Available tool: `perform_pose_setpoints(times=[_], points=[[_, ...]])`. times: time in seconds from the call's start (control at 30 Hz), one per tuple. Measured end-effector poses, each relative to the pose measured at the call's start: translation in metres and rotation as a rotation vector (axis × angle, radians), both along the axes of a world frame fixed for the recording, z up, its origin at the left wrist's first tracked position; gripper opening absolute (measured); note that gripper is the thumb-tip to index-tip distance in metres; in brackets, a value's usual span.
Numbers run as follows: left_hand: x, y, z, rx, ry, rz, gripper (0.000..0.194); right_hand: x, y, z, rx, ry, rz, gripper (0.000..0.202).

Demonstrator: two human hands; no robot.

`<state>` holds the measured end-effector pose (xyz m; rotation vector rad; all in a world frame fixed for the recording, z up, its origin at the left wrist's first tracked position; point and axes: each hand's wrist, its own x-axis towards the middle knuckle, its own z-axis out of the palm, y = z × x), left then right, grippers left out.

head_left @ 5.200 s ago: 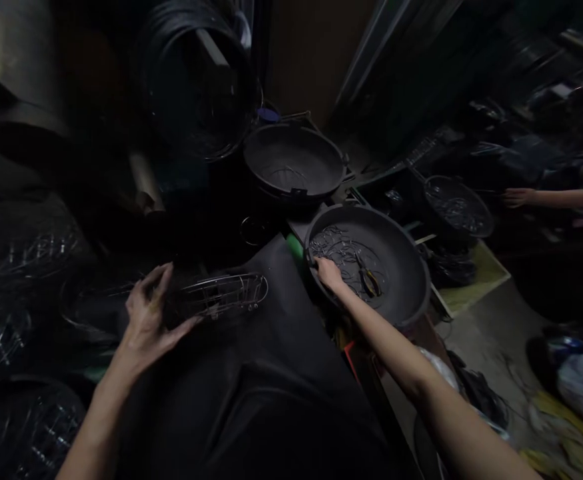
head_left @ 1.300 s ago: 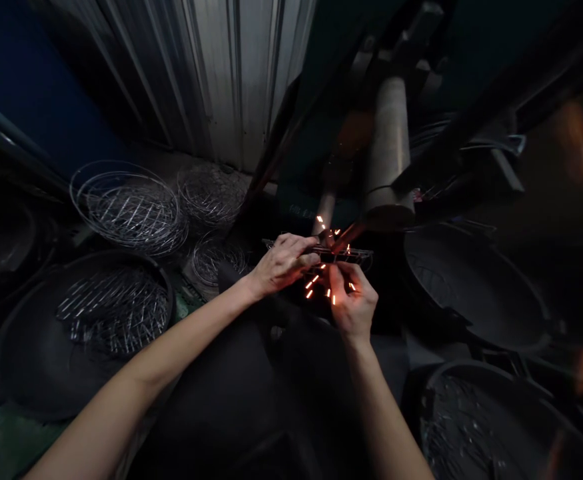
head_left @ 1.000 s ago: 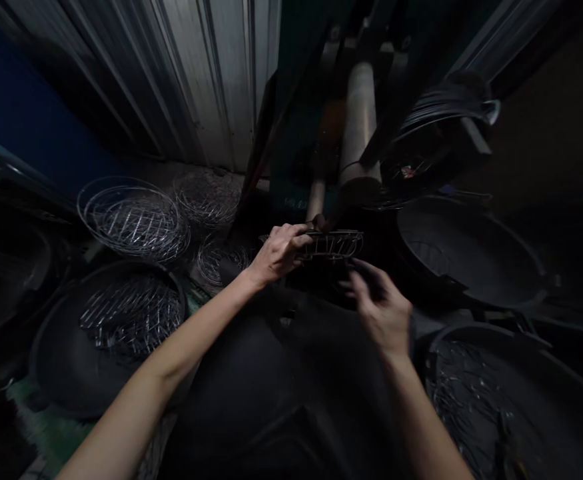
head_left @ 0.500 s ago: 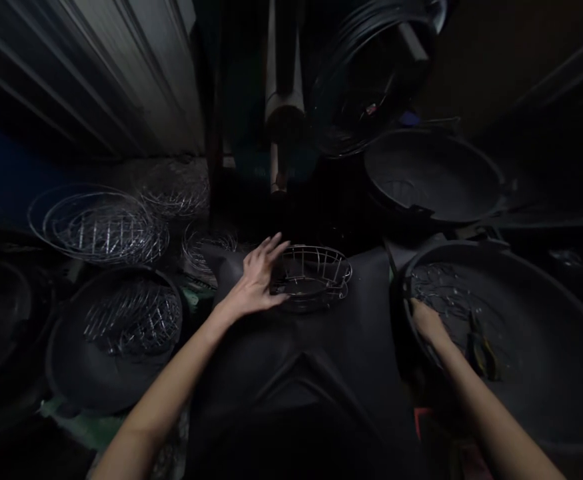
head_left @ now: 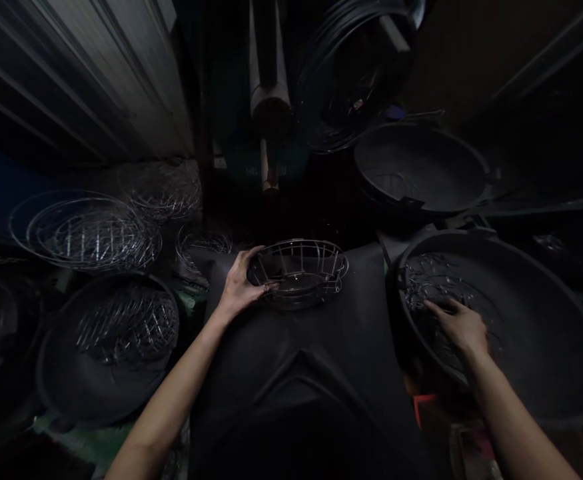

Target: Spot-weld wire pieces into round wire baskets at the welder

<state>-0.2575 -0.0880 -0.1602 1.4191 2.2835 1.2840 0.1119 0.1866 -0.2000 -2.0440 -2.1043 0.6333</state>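
A round wire basket (head_left: 316, 283) with thin upright ribs rests on the dark sheet in front of me. My left hand (head_left: 238, 283) is closed on its left side, thumb on the near side and fingers at the far rim. To the right, my right hand (head_left: 464, 327) reaches down into a large dark pan (head_left: 546, 353). Its thumb and forefinger are apart, above a heap of small bent wire pieces (head_left: 436, 280). The other fingertips are hidden, and I see nothing held there.
A smaller pan (head_left: 86, 393) at left holds curved wire grids (head_left: 131, 323). Behind it lie stacked wire baskets (head_left: 91, 233). Ahead hangs a metal cylinder (head_left: 270, 100) with a narrow rod below. Another pan (head_left: 421, 160) and a wire coil (head_left: 341, 53) are farther back.
My left hand has closed onto the basket's side from an open pose. My right hand has moved from the pan's left rim into it, and the yellow-and-dark-handled pliers there no longer show.
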Motion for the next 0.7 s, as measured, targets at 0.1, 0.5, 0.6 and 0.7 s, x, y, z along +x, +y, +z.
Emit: perform_pose_setpoints(times=[0.1, 0.5, 0.6, 0.7], points=[[-0.003, 0.008, 0.024, 0.038, 0.059, -0.058, 0.066, -0.017, -0.015, 0.036, -0.045, 0.189, -0.221, 0.016], [-0.007, 0.045, 0.055, 0.014, 0.453, -0.144, 0.059, -0.220, -0.103, 0.122, -0.445, 0.935, 0.436, 0.045], [-0.007, 0.045, 0.052, 0.056, 0.508, -0.091, 0.053, -0.250, -0.109, 0.118, -0.422, 0.915, 0.489, 0.043], [-0.011, 0.045, 0.048, 0.070, 0.544, -0.070, 0.051, -0.266, -0.112, 0.112, -0.263, 0.869, 0.569, 0.037]])
